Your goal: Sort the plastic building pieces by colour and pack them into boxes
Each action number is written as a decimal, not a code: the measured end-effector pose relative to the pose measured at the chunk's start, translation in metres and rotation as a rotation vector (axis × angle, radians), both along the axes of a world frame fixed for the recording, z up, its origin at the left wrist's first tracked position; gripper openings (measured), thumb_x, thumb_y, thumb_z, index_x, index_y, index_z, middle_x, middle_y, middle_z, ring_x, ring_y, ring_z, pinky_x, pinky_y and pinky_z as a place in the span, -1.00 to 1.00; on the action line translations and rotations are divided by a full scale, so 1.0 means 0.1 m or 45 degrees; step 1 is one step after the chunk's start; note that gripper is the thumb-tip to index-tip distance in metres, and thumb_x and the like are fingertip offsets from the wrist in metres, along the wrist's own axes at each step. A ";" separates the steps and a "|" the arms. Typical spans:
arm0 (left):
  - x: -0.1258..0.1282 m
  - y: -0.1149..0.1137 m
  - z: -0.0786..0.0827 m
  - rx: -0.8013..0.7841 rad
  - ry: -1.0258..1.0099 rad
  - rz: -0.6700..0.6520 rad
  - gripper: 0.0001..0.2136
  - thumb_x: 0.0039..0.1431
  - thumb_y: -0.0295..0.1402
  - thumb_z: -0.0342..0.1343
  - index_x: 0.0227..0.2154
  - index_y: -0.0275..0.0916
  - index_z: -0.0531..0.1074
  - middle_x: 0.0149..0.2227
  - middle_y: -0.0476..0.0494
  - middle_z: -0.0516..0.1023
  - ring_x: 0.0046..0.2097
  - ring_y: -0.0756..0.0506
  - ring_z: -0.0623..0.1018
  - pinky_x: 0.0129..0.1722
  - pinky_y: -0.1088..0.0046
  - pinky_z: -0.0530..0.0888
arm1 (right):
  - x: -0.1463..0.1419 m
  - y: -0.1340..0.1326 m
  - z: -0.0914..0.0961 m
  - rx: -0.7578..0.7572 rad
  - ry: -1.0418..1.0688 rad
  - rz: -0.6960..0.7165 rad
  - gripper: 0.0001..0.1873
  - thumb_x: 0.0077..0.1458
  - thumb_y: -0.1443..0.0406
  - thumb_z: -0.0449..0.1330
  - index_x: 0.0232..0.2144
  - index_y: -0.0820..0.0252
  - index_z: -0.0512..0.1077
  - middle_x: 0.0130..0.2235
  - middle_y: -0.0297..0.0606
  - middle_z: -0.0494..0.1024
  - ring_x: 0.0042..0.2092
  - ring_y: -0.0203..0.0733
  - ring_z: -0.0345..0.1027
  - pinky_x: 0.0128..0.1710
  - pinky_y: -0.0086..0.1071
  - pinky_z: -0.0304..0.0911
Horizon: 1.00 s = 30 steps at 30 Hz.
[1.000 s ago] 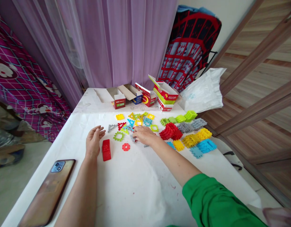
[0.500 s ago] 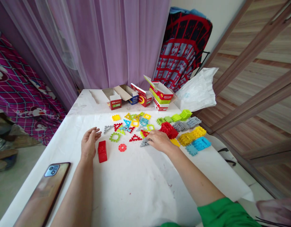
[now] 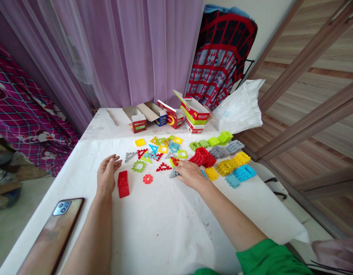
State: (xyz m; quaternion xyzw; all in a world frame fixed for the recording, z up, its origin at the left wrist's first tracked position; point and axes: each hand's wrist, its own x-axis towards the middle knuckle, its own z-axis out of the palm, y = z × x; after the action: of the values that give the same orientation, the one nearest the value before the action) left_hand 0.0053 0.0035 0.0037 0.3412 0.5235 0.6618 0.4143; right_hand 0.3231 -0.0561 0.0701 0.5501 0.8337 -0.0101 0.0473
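My left hand [image 3: 106, 175] rests on the white table [image 3: 165, 229], fingers loosely apart, holding nothing, just left of a red block [image 3: 123, 184]. My right hand [image 3: 188, 172] lies palm down over a grey triangle piece [image 3: 173, 173], fingertips pressed on it. Around it lie loose flat pieces: a red triangle [image 3: 164, 167], a green square frame [image 3: 139, 166], a red round gear [image 3: 147, 178]. Stacked tiles stand to the right: red [image 3: 202, 156], yellow [image 3: 232, 163], blue [image 3: 242, 173], grey [image 3: 226, 148], green [image 3: 216, 140].
A phone [image 3: 51, 233] lies at the table's near left edge. Several opened cardboard boxes [image 3: 193, 112] stand at the far side, with a white plastic bag [image 3: 239, 107] to their right. Purple curtains hang behind; a patterned cloth drapes a chair.
My right hand moved right from the scattered pieces in the middle and now rests on the grey triangle near the red stack. The left hand stayed beside the red block.
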 end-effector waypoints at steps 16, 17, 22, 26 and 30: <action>0.01 -0.01 0.02 -0.003 -0.035 0.014 -0.65 -0.04 -0.13 0.20 -0.23 -0.24 0.48 -0.23 -0.17 0.60 -0.27 -0.06 0.61 -0.16 0.31 0.51 | 0.11 -0.06 0.01 -0.016 -0.003 0.127 -0.87 0.08 0.30 0.19 -0.34 0.14 0.55 -0.22 -0.21 0.52 -0.12 -0.13 0.32 -0.19 -0.36 0.21; 0.01 -0.01 0.03 -0.004 -0.036 0.015 -0.65 -0.04 -0.13 0.20 -0.23 -0.24 0.48 -0.23 -0.17 0.60 -0.27 -0.06 0.61 -0.16 0.31 0.51 | 0.11 -0.07 0.05 -0.035 0.000 0.104 -0.86 0.09 0.28 0.19 -0.33 0.14 0.56 -0.22 -0.22 0.53 -0.12 -0.13 0.33 -0.17 -0.36 0.21; 0.01 0.00 0.03 -0.006 -0.040 0.016 -0.67 -0.04 -0.14 0.20 -0.24 -0.23 0.48 -0.23 -0.16 0.60 -0.26 -0.06 0.61 -0.15 0.30 0.51 | 0.09 0.06 0.26 -0.049 -0.048 -0.063 -0.74 0.21 0.19 0.08 -0.27 0.13 0.55 -0.17 -0.17 0.58 -0.08 -0.11 0.38 -0.13 -0.36 0.22; 0.01 -0.01 0.03 -0.006 -0.049 0.014 -0.67 -0.05 -0.15 0.21 -0.25 -0.23 0.48 -0.24 -0.16 0.60 -0.27 -0.06 0.60 -0.15 0.30 0.51 | 0.02 0.26 0.24 -0.034 -0.087 -0.147 -0.77 0.14 0.29 0.11 -0.19 0.14 0.52 -0.11 -0.15 0.58 -0.02 -0.07 0.38 -0.11 -0.34 0.24; 0.01 0.00 0.03 -0.006 -0.057 0.012 -0.67 -0.05 -0.15 0.21 -0.25 -0.23 0.47 -0.24 -0.16 0.60 -0.28 -0.05 0.60 -0.15 0.30 0.51 | -0.05 0.37 0.16 -0.095 -0.088 -0.188 -0.73 0.12 0.28 0.14 -0.12 0.12 0.49 -0.07 -0.16 0.57 0.02 -0.07 0.38 -0.07 -0.34 0.25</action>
State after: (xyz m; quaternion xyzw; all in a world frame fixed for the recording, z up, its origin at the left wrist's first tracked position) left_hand 0.0060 0.0030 0.0071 0.3228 0.5173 0.6699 0.4235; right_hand 0.3182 -0.0186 0.0857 0.6081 0.7876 -0.0257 0.0959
